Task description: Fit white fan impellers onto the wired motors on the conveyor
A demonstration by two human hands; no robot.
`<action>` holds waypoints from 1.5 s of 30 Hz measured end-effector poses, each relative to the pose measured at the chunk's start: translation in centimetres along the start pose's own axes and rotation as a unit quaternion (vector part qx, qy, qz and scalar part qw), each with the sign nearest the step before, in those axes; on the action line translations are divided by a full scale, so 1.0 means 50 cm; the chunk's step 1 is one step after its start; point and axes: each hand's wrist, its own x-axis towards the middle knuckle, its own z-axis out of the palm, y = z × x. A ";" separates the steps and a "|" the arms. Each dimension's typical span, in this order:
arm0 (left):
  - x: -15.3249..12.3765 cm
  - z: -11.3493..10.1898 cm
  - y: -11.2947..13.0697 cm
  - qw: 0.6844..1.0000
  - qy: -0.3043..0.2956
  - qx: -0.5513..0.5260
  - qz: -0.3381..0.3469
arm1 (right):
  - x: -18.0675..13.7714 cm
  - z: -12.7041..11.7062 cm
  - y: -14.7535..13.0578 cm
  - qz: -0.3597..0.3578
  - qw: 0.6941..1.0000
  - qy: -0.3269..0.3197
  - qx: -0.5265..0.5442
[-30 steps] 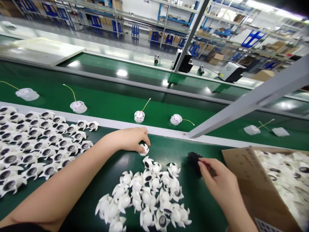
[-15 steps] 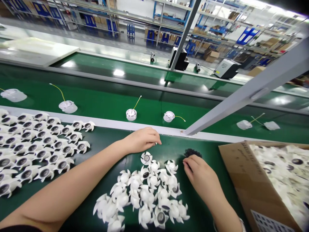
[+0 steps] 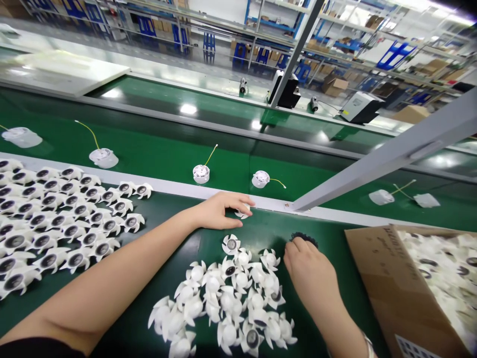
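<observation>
My left hand (image 3: 221, 209) is near the rail at the far edge of the green table. Its thumb and fingers are around a small white fan impeller (image 3: 243, 213), partly hidden by the fingers. My right hand (image 3: 311, 266) has its fingertips pressed together at a small heap of black pieces (image 3: 303, 238). Whatever those fingertips grip is hidden. Between my forearms lies a loose heap of white fan impellers (image 3: 231, 298), some hub up and some showing dark round centres. At left, impellers in rows (image 3: 59, 219) lie with their dark centres upward.
An open cardboard box (image 3: 395, 283) full of white impellers stands at right. Beyond the rail, white fan housings with yellow leads, one here (image 3: 201, 173), sit on a green belt (image 3: 160, 164). A slanted grey post (image 3: 357, 169) rises from the rail behind my right hand.
My left fingers have spread apart, and the white impeller among them now shows. My right fingers have closed in at the black heap. The whole view has shifted slightly.
</observation>
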 end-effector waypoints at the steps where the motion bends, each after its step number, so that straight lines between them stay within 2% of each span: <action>1: 0.001 -0.001 -0.002 1.000 0.023 0.016 -0.003 | 0.004 0.000 0.001 0.006 1.000 0.004 0.012; 3: 0.004 -0.001 -0.006 0.998 0.039 0.050 -0.006 | 0.015 0.001 0.005 0.031 0.997 0.011 0.068; 8: 0.007 -0.001 -0.009 0.998 0.016 0.067 -0.016 | 0.065 -0.003 0.017 0.056 0.963 -0.032 0.263; 11: 0.006 0.000 -0.004 0.997 0.017 0.068 -0.025 | 0.106 -0.006 0.012 0.068 0.937 0.005 0.344; 14: 0.006 0.000 0.000 0.998 0.017 0.062 -0.024 | 0.149 -0.008 -0.012 0.037 0.916 0.033 0.398; 19: 0.007 -0.001 -0.001 0.999 0.011 0.041 -0.010 | 0.206 0.000 -0.060 -0.064 0.948 0.054 0.307; 25: 0.010 -0.005 0.000 0.999 -0.004 0.051 -0.018 | 0.222 0.016 -0.072 -0.095 0.974 0.069 0.193; 30: 0.011 -0.006 -0.004 0.998 -0.001 0.067 -0.020 | 0.215 0.010 -0.079 -0.132 0.976 0.085 0.149; 34: 0.008 -0.005 -0.011 0.998 0.009 0.057 -0.018 | 0.195 -0.011 -0.071 -0.173 0.972 0.095 0.129; 36: 0.005 -0.005 -0.014 0.999 0.010 0.043 -0.022 | 0.172 -0.026 -0.055 -0.166 0.970 0.108 0.139; 41: 0.002 -0.008 -0.013 0.998 0.007 0.042 -0.039 | 0.049 -0.055 0.004 0.021 0.961 0.173 0.213; 45: 0.001 -0.009 -0.006 0.997 0.008 0.055 -0.062 | -0.094 -0.029 0.022 0.102 0.953 0.184 0.216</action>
